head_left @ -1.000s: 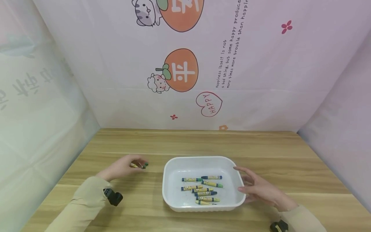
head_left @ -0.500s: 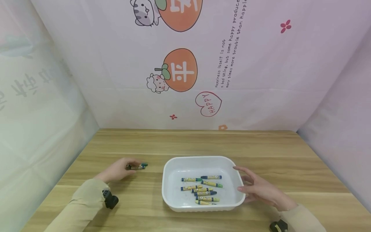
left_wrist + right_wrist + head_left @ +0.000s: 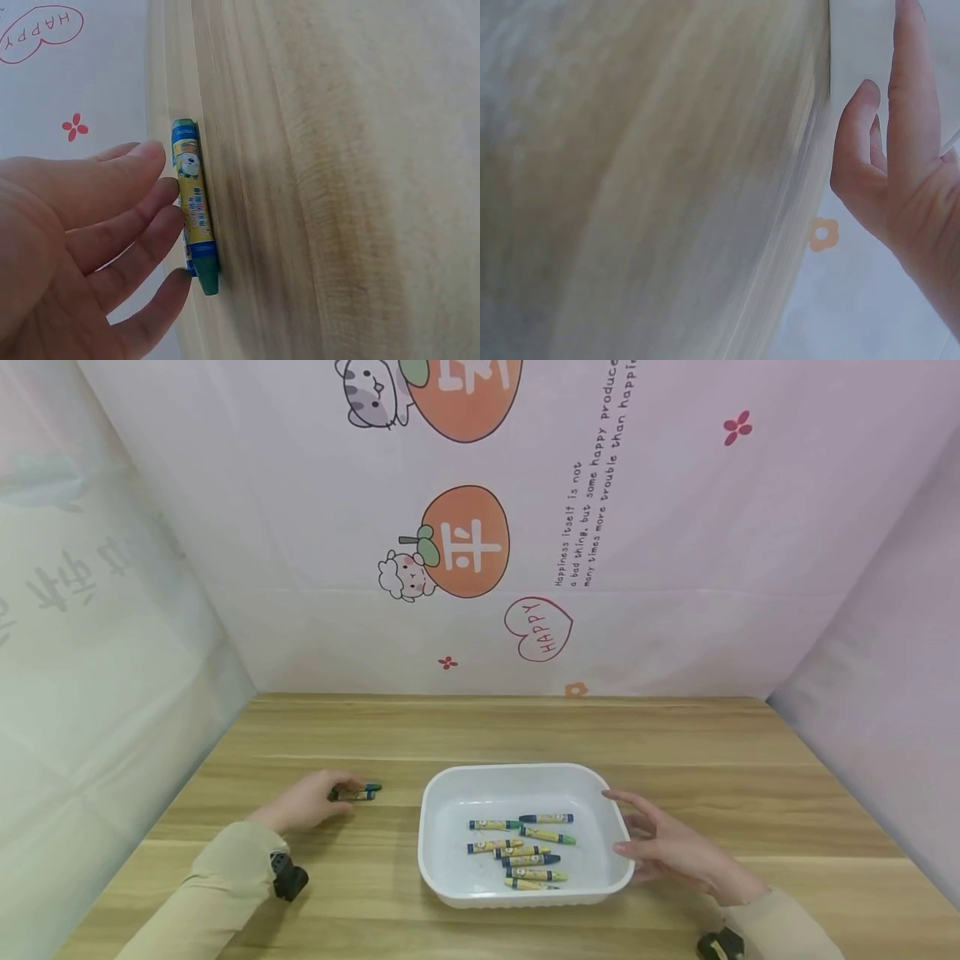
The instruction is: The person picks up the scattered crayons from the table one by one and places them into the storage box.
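A green crayon [image 3: 193, 187] in a yellow and blue wrapper lies on the wooden table, left of a white plastic box [image 3: 525, 899]. A second crayon [image 3: 372, 787] lies alongside it, mostly hidden. My left hand [image 3: 311, 800] is over this pair; in the left wrist view its thumb and fingertips are at the crayon's side without closing round it. Inside the box several crayons [image 3: 528, 861] with blue, green and yellow tips lie loosely. My right hand [image 3: 675, 852] touches the box's right rim with extended index finger and thumb, its other fingers outside the wall.
The wooden table [image 3: 360, 893] meets a white printed cloth [image 3: 337, 635] at its back edge. More cloth hangs on the left and right sides. A small black device sits on each wrist.
My left hand has lowered the green crayons onto the table and loosened its fingers from them. The right hand and the box have stayed put.
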Demonstrator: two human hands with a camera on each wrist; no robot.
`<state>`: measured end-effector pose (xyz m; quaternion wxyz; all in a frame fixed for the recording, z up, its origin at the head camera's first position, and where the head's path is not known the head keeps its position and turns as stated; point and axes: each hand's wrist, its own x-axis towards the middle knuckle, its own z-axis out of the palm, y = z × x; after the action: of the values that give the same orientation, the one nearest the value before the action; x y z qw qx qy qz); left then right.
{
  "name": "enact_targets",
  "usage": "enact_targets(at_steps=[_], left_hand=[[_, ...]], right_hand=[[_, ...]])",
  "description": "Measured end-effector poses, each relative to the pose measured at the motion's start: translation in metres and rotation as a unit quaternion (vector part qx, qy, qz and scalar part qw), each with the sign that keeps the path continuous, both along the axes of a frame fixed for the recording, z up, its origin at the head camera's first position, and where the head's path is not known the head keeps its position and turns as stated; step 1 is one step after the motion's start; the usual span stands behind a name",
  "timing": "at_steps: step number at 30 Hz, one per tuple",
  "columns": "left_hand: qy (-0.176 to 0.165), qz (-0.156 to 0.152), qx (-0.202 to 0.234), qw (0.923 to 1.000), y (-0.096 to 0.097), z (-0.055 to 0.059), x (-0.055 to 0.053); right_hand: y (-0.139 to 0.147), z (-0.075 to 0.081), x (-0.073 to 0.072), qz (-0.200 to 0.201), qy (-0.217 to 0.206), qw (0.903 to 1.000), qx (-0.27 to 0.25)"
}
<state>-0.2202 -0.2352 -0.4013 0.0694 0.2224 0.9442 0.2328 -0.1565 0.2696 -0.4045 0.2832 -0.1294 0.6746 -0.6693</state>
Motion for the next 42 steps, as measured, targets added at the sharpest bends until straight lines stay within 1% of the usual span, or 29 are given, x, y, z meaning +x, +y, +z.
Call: enact_targets(at_steps=[2, 6, 9, 12, 17, 22, 25, 31, 35, 39, 42], left_hand=[[0.009, -0.004, -0.013, 0.9999, 0.000, -0.002, -0.001], [0.030, -0.024, -0.044, 0.9983, 0.002, -0.001, 0.001], [0.039, -0.031, -0.052, 0.9974, 0.004, 0.002, 0.004], [0.046, -0.030, -0.055, 0.9970, 0.006, 0.005, 0.006], [0.045, -0.034, -0.063, 0.9965, 0.008, 0.008, 0.011], [0.043, -0.032, -0.067, 0.9963, 0.008, 0.007, 0.011], [0.037, -0.026, -0.064, 0.9969, 0.009, 0.007, 0.010], [0.005, 0.011, -0.049, 0.9987, 0.015, 0.002, 0.008], [-0.014, 0.028, -0.034, 0.9989, 0.020, -0.001, 0.006], [-0.026, 0.034, -0.021, 0.9989, 0.021, -0.005, 0.003], [-0.031, 0.021, -0.008, 0.9993, 0.019, -0.010, -0.001]], right_hand=[[0.000, 0.000, 0.000, 0.000, 0.001, 1.0000, 0.000], [-0.001, 0.000, 0.001, 0.002, 0.004, 1.0000, 0.001], [-0.001, 0.000, 0.001, 0.001, 0.007, 1.0000, 0.003], [-0.001, 0.000, 0.001, -0.001, 0.007, 1.0000, 0.005], [-0.001, 0.001, 0.000, -0.002, 0.007, 1.0000, 0.007], [0.000, 0.001, 0.000, 0.003, 0.013, 0.9999, 0.005], [0.000, 0.001, 0.000, 0.002, 0.013, 0.9999, 0.006], [0.000, 0.001, 0.001, 0.000, 0.011, 0.9999, 0.007], [-0.001, 0.002, 0.001, -0.001, 0.006, 0.9999, 0.012], [-0.002, 0.002, 0.001, -0.003, 0.005, 0.9999, 0.011], [-0.001, 0.001, 0.001, -0.002, 0.006, 1.0000, 0.007]])
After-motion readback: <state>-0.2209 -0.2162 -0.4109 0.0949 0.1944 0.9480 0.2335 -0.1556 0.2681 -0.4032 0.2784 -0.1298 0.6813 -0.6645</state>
